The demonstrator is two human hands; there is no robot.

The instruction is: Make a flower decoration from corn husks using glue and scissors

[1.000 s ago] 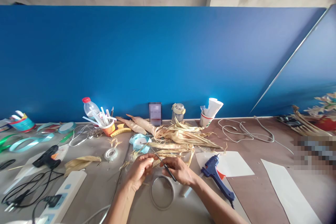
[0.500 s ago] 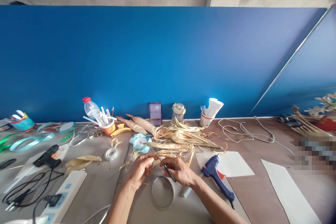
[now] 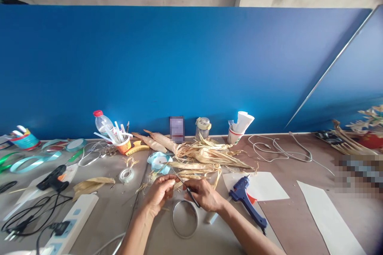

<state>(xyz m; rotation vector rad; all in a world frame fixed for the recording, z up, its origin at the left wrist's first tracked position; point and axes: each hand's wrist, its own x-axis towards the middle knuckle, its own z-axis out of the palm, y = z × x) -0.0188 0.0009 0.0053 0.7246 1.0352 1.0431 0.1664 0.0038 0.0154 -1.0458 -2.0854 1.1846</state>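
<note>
My right hand [image 3: 206, 195] is closed around dark-handled scissors [image 3: 193, 197], whose thin blades point up and left toward my left hand [image 3: 162, 190]. The thumb and fingers of that left hand are pinched together beside the blades; whatever sits between them is too small to make out. Just beyond both hands lies a pile of dry corn husks [image 3: 206, 153], pale and stringy. Nearest me, a grey ring [image 3: 172, 220] rests flat on the table below the hands. A blue hot glue gun [image 3: 249, 203] lies right of my right forearm, partly over a white sheet.
Left of the hands are a clear tape roll [image 3: 126, 175], a light blue ribbon roll [image 3: 160, 162] and a white power strip [image 3: 72, 223]. A black glue gun [image 3: 54, 179] with cords lies farther left. Cups, a bottle [image 3: 103, 121] and a jar [image 3: 203, 128] stand along the blue partition [image 3: 179, 63].
Almost nothing differs. Both hands hold nearly the same pose, and the scissors stay in my right hand with their tips close to my left fingers.
</note>
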